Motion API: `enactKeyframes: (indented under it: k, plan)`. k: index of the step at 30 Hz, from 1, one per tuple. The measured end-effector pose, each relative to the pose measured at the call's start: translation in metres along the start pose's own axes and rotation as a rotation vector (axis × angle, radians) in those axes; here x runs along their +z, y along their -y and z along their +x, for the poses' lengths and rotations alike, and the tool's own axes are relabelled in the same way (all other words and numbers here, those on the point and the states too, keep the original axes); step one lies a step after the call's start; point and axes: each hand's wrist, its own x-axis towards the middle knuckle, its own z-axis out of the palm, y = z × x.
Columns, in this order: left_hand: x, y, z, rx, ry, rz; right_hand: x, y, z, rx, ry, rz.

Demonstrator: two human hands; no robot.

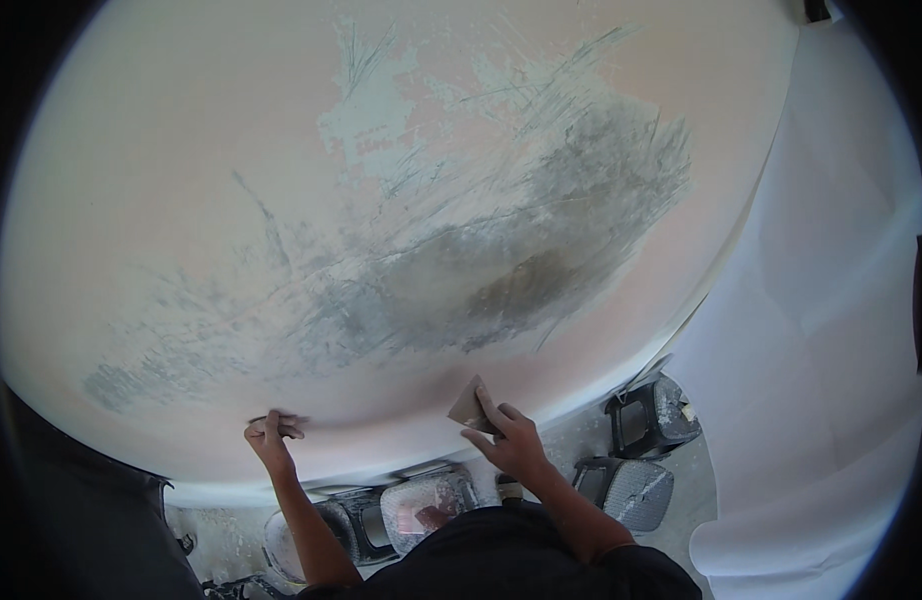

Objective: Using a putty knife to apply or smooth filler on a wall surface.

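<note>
Right hand (511, 440) presses brown sandpaper (468, 405) on scuffed pinkish wall (181, 200).

no packages, labels, signs or screens show anywhere in this view

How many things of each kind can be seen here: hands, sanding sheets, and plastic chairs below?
Hands: 2, left hand and right hand, both at the pink wall
Sanding sheets: 1, the brown sheet in the right hand
Dusty chairs: 4 at least
Total: 7
</note>
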Motion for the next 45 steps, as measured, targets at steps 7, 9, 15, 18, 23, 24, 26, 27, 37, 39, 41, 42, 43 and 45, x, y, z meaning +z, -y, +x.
enactKeyframes:
  k: [7,9,15,18,23,24,26,27,37,39,41,42,43,45]
  plan:
    - [0.074,-0.058,-0.073,-0.469,0.697,-0.011,0.032,0.041,0.011,-0.31,0.315,-0.206]
    - [0.076,-0.051,-0.094,-0.367,0.745,0.161,0.04,0.042,0.007,-0.325,0.38,-0.144]
    - [0.075,-0.064,-0.111,-0.35,0.573,0.197,0.054,0.035,-0.013,-0.187,0.422,0.032]
    - [0.073,-0.057,-0.119,-0.373,0.495,0.157,0.061,0.041,-0.014,-0.291,0.485,-0.113]
    - [0.065,-0.055,-0.112,-0.302,0.345,0.106,0.075,0.05,0.004,-0.334,0.488,-0.133]
    - [0.065,-0.059,-0.107,-0.298,0.347,0.106,0.077,0.055,0.013,-0.366,0.473,-0.111]
    - [0.063,-0.071,-0.094,-0.24,0.32,0.157,0.079,0.061,0.025,-0.4,0.449,-0.085]
    - [0.062,-0.078,-0.092,-0.233,0.325,0.159,0.077,0.062,0.029,-0.401,0.357,-0.082]
    - [-0.055,-0.044,-0.09,-0.268,0.146,0.319,0.109,0.054,0.011,-0.294,-0.154,-0.277]
    - [-0.091,-0.01,-0.099,-0.371,0.357,0.515,0.109,0.04,0.018,-0.172,-0.297,-0.26]
    - [-0.127,0.044,-0.121,-0.476,0.454,0.569,0.124,0.039,0.016,-0.224,-0.262,-0.215]
    - [-0.141,0.066,-0.134,-0.585,0.57,0.624,0.129,0.046,0.011,-0.203,-0.272,-0.235]
    - [-0.154,0.087,-0.148,-0.693,0.685,0.684,0.136,0.058,0.008,-0.28,-0.156,-0.322]
    - [-0.182,0.136,-0.177,-0.685,1.068,0.856,0.137,0.064,0.008,-0.339,-0.047,-0.416]
